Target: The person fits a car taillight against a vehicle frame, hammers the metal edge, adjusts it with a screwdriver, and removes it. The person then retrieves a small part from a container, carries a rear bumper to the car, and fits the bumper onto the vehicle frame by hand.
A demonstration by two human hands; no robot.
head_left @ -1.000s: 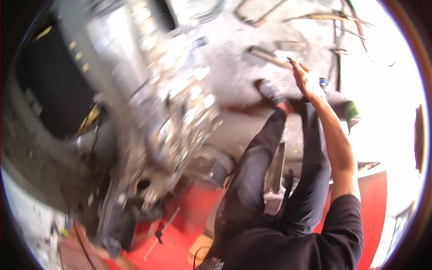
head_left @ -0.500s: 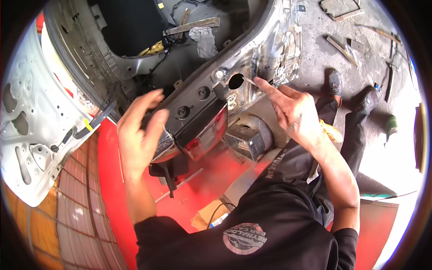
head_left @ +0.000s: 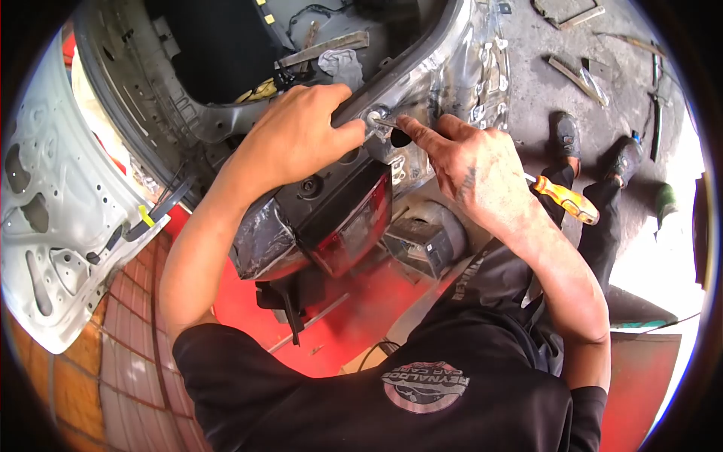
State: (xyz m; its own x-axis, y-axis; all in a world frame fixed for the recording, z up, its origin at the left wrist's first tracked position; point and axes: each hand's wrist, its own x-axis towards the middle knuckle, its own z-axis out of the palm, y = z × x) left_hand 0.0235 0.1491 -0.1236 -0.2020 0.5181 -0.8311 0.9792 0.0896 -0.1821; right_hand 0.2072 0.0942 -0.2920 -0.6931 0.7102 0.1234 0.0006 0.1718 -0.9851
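Observation:
My right hand (head_left: 471,169) is closed around the shaft of a screwdriver (head_left: 566,199), whose yellow and orange handle sticks out behind the wrist. Its tip meets a round pale fastener (head_left: 374,118) on the car's bare metal rear panel (head_left: 452,83). Just left of that fastener is my left hand (head_left: 301,128), thumb and forefinger apart, above the panel's edge; its other fingers are partly hidden. Below both hands sits a tail light (head_left: 360,226) with a red lens and black housing. A dark round hole (head_left: 400,138) shows partly behind my right fingers.
A silver door-like panel (head_left: 53,248) stands at the left. Inside the car lie a wooden strip (head_left: 324,49) and a crumpled cloth (head_left: 341,66). Metal pieces (head_left: 576,79) and a green bottle (head_left: 666,202) are on the floor at right, near my shoes (head_left: 619,162).
My left hand has moved up and right to the fastener. The screwdriver tip has shifted left, from the dark hole to the fastener, and its handle now shows more clearly.

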